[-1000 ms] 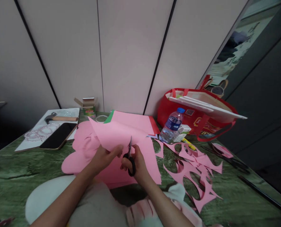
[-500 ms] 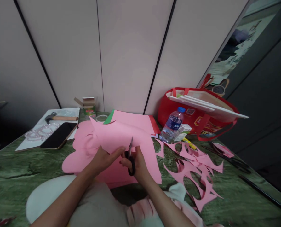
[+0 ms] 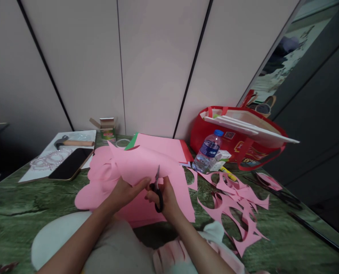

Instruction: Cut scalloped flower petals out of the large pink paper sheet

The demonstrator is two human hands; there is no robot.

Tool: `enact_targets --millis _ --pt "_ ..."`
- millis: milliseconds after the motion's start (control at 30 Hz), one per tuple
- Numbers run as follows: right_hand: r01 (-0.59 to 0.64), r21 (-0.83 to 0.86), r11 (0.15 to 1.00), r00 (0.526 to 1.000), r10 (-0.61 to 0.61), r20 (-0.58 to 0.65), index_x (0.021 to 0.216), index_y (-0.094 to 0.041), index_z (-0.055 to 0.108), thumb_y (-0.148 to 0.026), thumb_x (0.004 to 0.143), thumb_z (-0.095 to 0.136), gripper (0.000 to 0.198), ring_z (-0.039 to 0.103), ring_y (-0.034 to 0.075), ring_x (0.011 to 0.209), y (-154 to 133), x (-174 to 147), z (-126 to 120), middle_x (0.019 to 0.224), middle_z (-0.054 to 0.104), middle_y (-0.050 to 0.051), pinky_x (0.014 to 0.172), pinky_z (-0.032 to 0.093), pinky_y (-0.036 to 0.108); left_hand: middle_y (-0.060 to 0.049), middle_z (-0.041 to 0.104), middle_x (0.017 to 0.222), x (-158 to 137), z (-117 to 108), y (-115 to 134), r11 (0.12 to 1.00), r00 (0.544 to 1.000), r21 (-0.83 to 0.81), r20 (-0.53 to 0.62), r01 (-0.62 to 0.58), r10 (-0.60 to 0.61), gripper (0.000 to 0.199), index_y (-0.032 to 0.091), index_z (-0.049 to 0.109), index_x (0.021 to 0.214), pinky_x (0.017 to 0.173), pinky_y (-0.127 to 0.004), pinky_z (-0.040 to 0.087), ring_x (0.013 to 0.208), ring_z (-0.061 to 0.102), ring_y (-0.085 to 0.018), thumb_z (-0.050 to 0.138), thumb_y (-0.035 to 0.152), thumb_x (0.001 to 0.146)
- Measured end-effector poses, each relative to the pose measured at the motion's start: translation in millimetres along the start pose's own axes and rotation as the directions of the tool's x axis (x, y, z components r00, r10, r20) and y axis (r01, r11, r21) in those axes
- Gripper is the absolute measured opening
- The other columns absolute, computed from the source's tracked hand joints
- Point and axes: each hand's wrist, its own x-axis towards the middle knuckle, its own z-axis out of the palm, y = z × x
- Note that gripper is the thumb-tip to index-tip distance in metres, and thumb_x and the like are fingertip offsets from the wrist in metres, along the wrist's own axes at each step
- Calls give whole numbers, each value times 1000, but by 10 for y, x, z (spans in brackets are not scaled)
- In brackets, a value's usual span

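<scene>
My left hand (image 3: pixel 129 192) grips the lower edge of a curled sheet of pink paper (image 3: pixel 146 163), thumb on top. In my right hand (image 3: pixel 168 198) is a pair of scissors (image 3: pixel 157 190) with black handles, its metal blades pointing up and away against the pink sheet. The blades look closed or nearly so. Beneath the curled sheet lies a stack of flat pink paper (image 3: pixel 183 198). Rounded, scalloped pink cut pieces (image 3: pixel 92 194) lie left of my left hand, partly covered by the sheet.
Pink paper scraps (image 3: pixel 243 213) lie at right, near a water bottle (image 3: pixel 209 150), a small white box (image 3: pixel 219 160) and a red bag (image 3: pixel 198 125). At left are a phone (image 3: pixel 71 163), a hammer (image 3: pixel 75 143) and clear beads (image 3: pixel 51 159). A plush toy (image 3: pixel 61 232) rests below my forearms.
Hardly anything differs. The scissors' tip has shifted very slightly left; both hands and the pink sheet stay almost in the same place.
</scene>
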Motion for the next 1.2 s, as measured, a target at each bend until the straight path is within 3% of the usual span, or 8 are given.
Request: enact_targets --millis 567,1200 --pt "31 -15 999 999 -32 -14 101 -23 32 -16 64 57 45 51 9 45 29 1 1 63 56 -6 41 37 20 3 60 51 11 0 -2 999 1000 -32 -17 15 -16 19 18 55 60 55 -23 47 52 58 -13 52 26 77" --pt "51 -42 998 999 -50 13 107 -22 30 -30 64 61 53 47 10 39 15 -3 -7 51 53 -10 37 36 19 1 57 52 22 -19 15 999 999 -47 -38 22 -24 22 17 54 54 53 -23 46 52 56 -13 53 28 73"
